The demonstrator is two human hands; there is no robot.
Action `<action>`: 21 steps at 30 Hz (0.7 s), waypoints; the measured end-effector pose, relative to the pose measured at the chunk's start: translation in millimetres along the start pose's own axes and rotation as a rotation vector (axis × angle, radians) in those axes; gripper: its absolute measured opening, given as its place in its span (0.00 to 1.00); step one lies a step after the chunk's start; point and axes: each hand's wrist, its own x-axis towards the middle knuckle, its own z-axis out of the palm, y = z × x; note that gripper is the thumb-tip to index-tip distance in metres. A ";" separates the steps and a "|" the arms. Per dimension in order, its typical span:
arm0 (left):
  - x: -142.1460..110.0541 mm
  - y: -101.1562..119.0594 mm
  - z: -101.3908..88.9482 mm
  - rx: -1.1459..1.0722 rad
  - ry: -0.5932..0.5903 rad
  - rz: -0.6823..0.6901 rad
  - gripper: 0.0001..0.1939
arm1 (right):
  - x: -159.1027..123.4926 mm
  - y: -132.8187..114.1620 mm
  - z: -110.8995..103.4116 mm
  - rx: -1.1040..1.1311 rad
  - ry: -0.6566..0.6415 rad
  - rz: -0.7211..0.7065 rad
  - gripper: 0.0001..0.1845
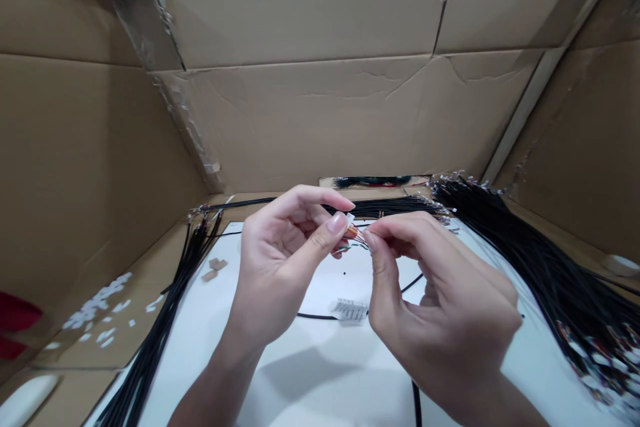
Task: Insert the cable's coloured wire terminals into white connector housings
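Observation:
My left hand (287, 260) pinches a small white connector (351, 219) between thumb and fingers. Just below the connector, a band of orange tape (353, 232) shows around the thin coloured wires (361, 239). Those wires run across to my right hand (445, 293), whose thumb and forefinger are closed on them. Part of the wires is hidden by the fingertips. Under my hands, a black cable (315, 315) with a printed white label (349, 310) lies looped over the white board; it appears to belong to these wires, though my right hand covers the join.
Bundles of black cables lie at the right (520, 247), left (165, 320) and back (385, 206). Small brown pieces (215, 268) sit on the white board (310, 373). White scraps (100, 300) litter the cardboard at left. Cardboard walls (310, 107) enclose the back and sides.

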 end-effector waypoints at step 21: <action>-2.6 0.3 4.0 0.088 0.001 0.074 0.07 | 3.4 -1.6 -4.5 -0.043 -0.042 0.003 0.08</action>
